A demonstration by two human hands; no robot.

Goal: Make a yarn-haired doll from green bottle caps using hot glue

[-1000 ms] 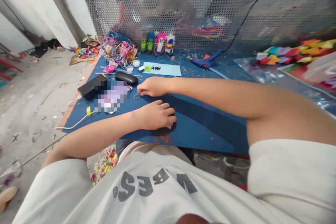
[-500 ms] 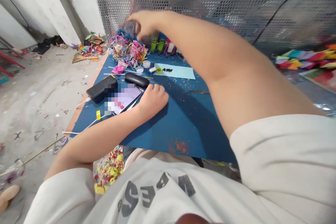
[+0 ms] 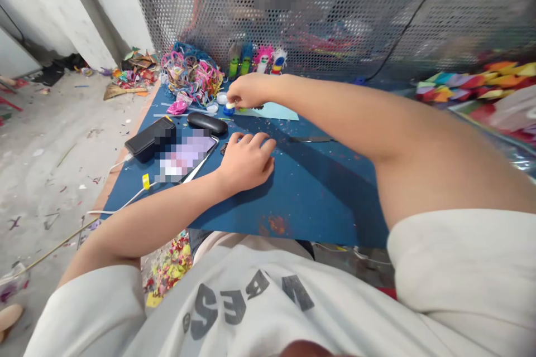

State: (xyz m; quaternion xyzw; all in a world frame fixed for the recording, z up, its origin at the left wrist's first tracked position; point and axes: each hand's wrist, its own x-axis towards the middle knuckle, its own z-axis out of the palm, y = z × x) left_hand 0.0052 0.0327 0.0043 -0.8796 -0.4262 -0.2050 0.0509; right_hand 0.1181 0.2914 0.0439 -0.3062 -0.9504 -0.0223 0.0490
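My right hand reaches far across the blue table, its fingers curled down and closed beside a small blue pot with something pale on top. Whatever those fingertips hold, if anything, is hidden. Partly under that hand lies a light blue paper strip with small dark pieces on it. Nearer to me, my left hand rests on the tabletop, fingers bent and apart. A small dark object peeks out beside its fingers. Just left of it lies a phone, its screen partly blurred out.
A heap of coloured yarn stands at the back left. Several small yarn-haired dolls line the perforated metal panel. A black case, a power bank with a white cable and a metal ruler-like strip lie on the table.
My right hand has come down and toward me from above the yarn heap to the small pots. The greyish blurred thing at its fingers no longer shows there. My left hand's fingers have spread slightly.
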